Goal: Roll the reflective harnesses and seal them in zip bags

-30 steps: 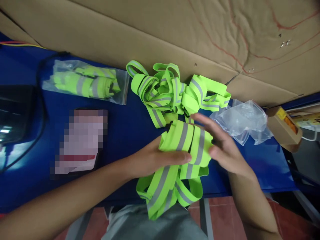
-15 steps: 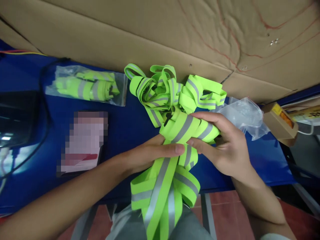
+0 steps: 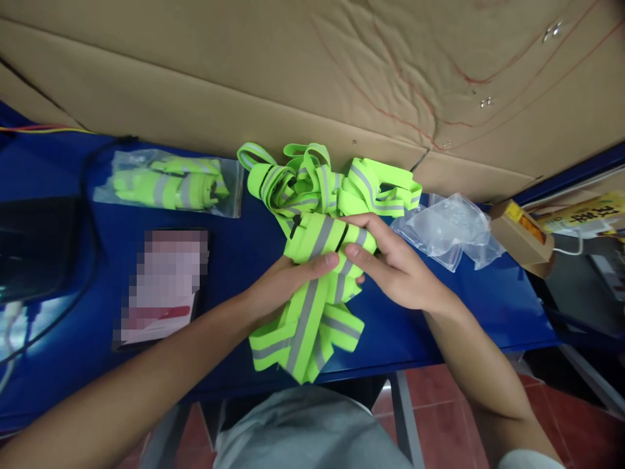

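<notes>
Between my hands is a partly rolled bundle of reflective straps (image 3: 312, 293), bright yellow-green with a grey stripe, its loose loops hanging toward the table's front edge. My left hand (image 3: 293, 277) grips it from the left, thumb on top and most fingers hidden underneath. From the right, my right hand (image 3: 390, 260) is closed around the rolled end, with the thumb pressed on the strap. A black piece shows at the roll's upper left. Just behind lie a heap of similar loose straps (image 3: 293, 185) and a folded strap bunch (image 3: 378, 189).
A clear bag of rolled straps (image 3: 170, 185) lies at the back left, above a phone (image 3: 163, 286) with a blurred screen. Empty plastic bags (image 3: 449, 228) and a small cardboard box (image 3: 522, 234) are at the right. A cardboard panel (image 3: 219, 71) stands behind the blue table (image 3: 410, 352).
Both hands have shifted left with the strap bundle, and its hanging loops are drawn up higher over the table. The camera view has turned slightly.
</notes>
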`<action>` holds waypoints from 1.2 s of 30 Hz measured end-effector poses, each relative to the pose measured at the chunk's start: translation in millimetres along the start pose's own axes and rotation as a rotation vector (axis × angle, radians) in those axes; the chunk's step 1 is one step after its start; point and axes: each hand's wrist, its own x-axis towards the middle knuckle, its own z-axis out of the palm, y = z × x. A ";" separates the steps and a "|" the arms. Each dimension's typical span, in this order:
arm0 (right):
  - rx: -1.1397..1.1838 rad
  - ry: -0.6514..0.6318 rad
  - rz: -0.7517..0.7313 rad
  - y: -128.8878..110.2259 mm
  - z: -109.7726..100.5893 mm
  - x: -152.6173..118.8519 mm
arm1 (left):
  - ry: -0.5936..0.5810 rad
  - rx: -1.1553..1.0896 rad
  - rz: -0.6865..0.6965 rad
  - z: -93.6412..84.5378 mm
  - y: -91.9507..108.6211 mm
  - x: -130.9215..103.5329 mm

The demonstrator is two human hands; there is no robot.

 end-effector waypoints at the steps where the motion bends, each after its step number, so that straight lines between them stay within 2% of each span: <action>1: 0.029 -0.011 0.045 0.3 1.2 0.1 | -0.044 -0.005 -0.034 0.1 0.5 -0.2; 4: -0.009 0.038 0.008 0.9 7.6 0.1 | -0.040 -0.037 -0.047 2.0 3.4 -1.4; 7: -0.016 0.259 -0.057 3.7 16.8 -6.2 | 0.009 -0.107 0.007 4.6 11.3 -4.3; 9: 0.072 0.337 -0.040 6.4 23.2 -16.3 | 0.014 -0.184 0.053 4.4 19.7 -7.7; 11: 0.097 0.232 -0.041 8.8 28.4 -29.7 | 0.066 -0.260 0.094 1.2 28.5 -11.9; 13: 0.002 0.090 -0.031 10.5 31.5 -43.9 | 0.130 -0.315 0.109 -4.5 35.6 -15.9; 14: -0.050 0.065 -0.015 11.3 32.2 -50.7 | 0.151 -0.334 0.112 -7.4 38.1 -17.6; 17: -0.070 0.126 0.084 13.8 32.0 -67.3 | 0.156 -0.350 0.156 -11.3 41.2 -20.7; 19: -0.031 0.157 0.145 15.5 31.1 -75.1 | 0.134 -0.343 0.158 -7.6 42.0 -20.9; 21: -0.031 0.126 0.177 17.6 30.4 -81.5 | 0.145 -0.335 0.185 -1.1 44.4 -19.9; 24: -0.045 0.065 0.209 21.3 30.3 -91.2 | 0.226 -0.369 0.265 5.6 52.0 -17.3; 25: -0.061 0.098 0.226 21.9 31.0 -94.2 | 0.254 -0.384 0.278 6.0 54.6 -16.3; 29: -0.095 0.519 0.227 12.5 41.6 -96.4 | 0.283 -0.375 0.267 1.3 54.6 -12.8; 30: -0.074 0.557 0.191 7.2 46.8 -92.8 | 0.268 -0.354 0.248 -0.1 51.8 -12.4; 32: -0.029 0.467 0.113 -4.1 59.9 -81.3 | 0.223 -0.325 0.201 -2.1 45.7 -12.5; 36: -0.018 0.048 0.106 -14.2 83.5 -61.3 | 0.168 -0.294 0.179 -3.2 44.2 -14.6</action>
